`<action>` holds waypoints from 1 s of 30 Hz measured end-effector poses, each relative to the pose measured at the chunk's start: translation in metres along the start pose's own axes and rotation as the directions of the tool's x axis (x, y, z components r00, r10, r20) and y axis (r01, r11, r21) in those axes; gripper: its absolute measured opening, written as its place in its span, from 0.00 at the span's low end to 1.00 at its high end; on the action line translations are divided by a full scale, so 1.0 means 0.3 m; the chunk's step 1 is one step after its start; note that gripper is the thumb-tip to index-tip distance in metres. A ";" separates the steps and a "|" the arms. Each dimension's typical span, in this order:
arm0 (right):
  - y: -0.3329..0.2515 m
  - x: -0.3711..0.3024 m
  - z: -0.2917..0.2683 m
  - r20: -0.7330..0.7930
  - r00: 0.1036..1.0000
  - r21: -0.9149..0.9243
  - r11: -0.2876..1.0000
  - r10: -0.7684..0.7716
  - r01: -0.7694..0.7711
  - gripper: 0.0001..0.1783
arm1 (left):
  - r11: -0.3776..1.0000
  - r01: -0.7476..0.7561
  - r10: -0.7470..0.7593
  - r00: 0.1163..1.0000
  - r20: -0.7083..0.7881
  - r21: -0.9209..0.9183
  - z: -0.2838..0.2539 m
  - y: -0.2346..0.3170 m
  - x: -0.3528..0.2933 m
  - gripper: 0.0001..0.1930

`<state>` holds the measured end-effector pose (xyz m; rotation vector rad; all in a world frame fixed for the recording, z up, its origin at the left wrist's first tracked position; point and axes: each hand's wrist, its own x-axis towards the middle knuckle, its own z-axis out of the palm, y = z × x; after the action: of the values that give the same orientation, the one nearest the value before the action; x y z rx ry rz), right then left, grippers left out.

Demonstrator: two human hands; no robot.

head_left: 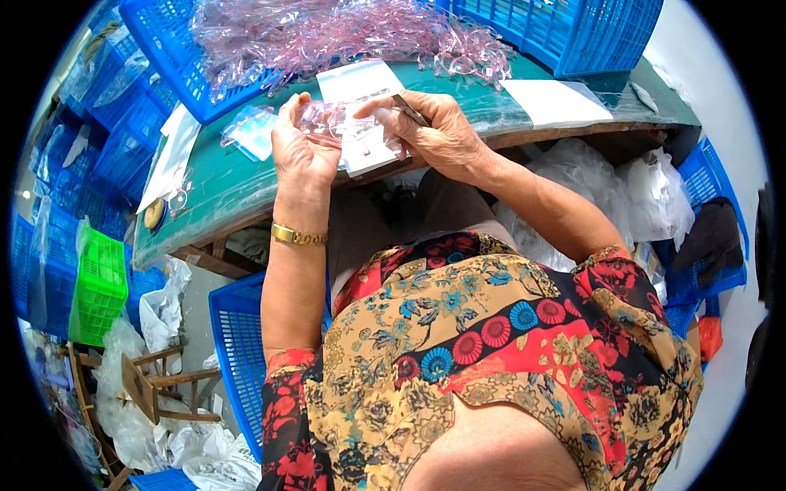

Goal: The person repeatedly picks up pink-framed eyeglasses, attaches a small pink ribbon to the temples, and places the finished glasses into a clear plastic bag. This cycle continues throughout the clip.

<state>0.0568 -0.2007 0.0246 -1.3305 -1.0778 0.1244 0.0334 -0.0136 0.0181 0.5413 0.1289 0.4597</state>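
My left hand (304,147): palm turned inward, fingers partly curled, closed on one side of the piece of work.
My right hand (446,135): bent over from the other side, fingers drawn in around a dark slim tool (411,111), index finger reaching toward the piece; whether that fingertip touches it I cannot tell.
Pink spectacle frame (325,121): between my two hands, in my left fingers, clear and glossy, above the white sheet; its finer parts are too small for me to make out.
Writing: any print on the frame or the papers is too small for me to read.
White sheet (348,79): flat beneath my hands, reaching the near edge of the green tabletop (233,200).
Other papers: a right-hand sheet (557,104) beyond my right wrist, a left-hand sheet (170,155) at the table's left end.
Pale-blue packet (251,135): just left of my left hand, shiny.
Heap of pink frames (352,41): beyond my hands, tangled with clear plastic, between a left blue crate (168,61) and a right blue crate (594,37).
Gold-coloured watch (299,236): on my left wrist.
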 end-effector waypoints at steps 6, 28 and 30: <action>0.018 -0.017 -0.017 0.002 0.996 0.053 0.994 0.090 -0.090 0.15 | 0.997 0.077 -0.077 0.997 0.016 -0.012 -0.022 -0.030 -0.006 0.04; -0.028 -0.017 0.024 0.276 0.949 -0.098 0.987 0.149 -0.127 0.11 | 0.995 0.081 -0.081 0.997 0.010 0.055 -0.152 0.098 -0.123 0.08; -0.045 0.005 -0.002 0.385 0.906 -0.149 0.981 0.175 -0.126 0.11 | 0.998 0.061 -0.056 0.986 -0.160 0.030 -0.154 0.183 -0.158 0.08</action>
<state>0.0514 -0.2045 0.0365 -1.5393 -1.3372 0.4687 -0.0410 0.0281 0.0075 0.5335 0.3058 0.4437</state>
